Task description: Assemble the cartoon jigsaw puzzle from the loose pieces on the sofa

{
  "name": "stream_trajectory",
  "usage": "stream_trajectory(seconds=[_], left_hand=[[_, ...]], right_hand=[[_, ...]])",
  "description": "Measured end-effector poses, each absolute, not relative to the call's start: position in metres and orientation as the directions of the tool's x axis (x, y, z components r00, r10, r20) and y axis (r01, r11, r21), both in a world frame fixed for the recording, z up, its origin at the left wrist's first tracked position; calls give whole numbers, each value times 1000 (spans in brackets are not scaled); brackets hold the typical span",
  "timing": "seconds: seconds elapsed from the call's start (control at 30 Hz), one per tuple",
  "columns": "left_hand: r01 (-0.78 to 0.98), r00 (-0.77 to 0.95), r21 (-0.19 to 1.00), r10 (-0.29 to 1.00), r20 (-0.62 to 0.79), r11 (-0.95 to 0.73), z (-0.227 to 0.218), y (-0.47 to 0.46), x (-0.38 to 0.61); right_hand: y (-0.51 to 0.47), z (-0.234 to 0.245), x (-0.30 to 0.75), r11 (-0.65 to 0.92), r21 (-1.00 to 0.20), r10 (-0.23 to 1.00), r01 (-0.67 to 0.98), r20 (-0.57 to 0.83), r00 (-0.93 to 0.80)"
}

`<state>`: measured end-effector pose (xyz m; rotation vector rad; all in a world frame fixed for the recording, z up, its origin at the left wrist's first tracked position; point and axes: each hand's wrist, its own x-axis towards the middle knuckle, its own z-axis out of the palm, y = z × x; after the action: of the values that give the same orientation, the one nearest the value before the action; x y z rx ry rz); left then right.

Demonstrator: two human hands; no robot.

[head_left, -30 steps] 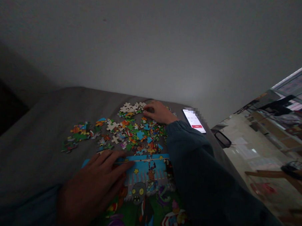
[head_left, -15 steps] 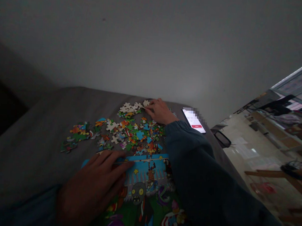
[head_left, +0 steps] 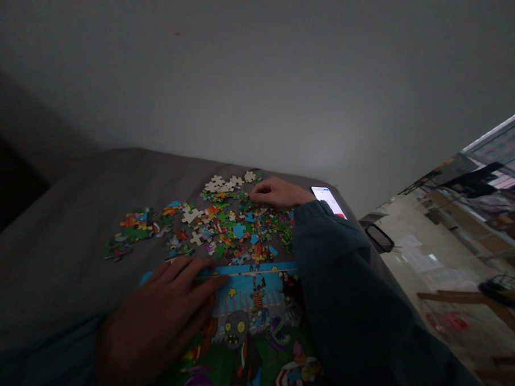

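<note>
My left hand (head_left: 158, 319) lies flat with its fingers spread on the near edge of a partly assembled cartoon jigsaw puzzle (head_left: 252, 323), holding nothing visible. At the far side, my right hand (head_left: 278, 193) rests its curled fingertips on loose coloured jigsaw pieces (head_left: 242, 232). Whether those fingers hold a piece is hidden. Left of it lies a cluster of pale, back-up pieces (head_left: 218, 185). A small joined puzzle section (head_left: 134, 227) sits further left.
Everything lies on a grey fabric-covered surface (head_left: 60, 224) against a white wall (head_left: 262, 74). A lit smartphone (head_left: 328, 200) sits just past my right hand. Black-framed glasses (head_left: 379, 238) lie by the right edge, above a lower floor with wooden furniture.
My right hand has slid back from the pale pieces, rightward and slightly nearer. My dark sleeve now covers the lower part of the phone. My left hand has not moved.
</note>
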<state>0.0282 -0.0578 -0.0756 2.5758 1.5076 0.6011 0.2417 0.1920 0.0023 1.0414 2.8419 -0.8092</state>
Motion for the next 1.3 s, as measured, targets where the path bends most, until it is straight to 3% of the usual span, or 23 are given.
stream_trajectory(seconds=[0.4,0.67,0.8,0.87,0.97,1.13,1.3], left_hand=[[817,438,292,864,247,-497,-71,-58,29],[815,432,298,864,258,-497,-70,-58,30],[812,429,303,862,268,-499,-71,-58,29],[811,428,299,858,282,-503,-72,-58,28],[809,433,294,854,289,-509,-73,-58,29],[814,440,274,851,286,-513,-70,-57,31],[813,439,291,860,260,-504,-69,-58,30]], right_hand=[[190,3,241,629,-469,632,620,-156,-759],[185,19,246,626,-376,745,683,29,-667],[181,29,245,681,-462,680,569,109,-725],[183,23,241,710,-419,685,566,230,-691],[191,0,234,695,-247,713,675,356,-604],[198,-42,224,638,-96,762,764,223,-609],[197,-51,222,640,-86,765,764,162,-623]])
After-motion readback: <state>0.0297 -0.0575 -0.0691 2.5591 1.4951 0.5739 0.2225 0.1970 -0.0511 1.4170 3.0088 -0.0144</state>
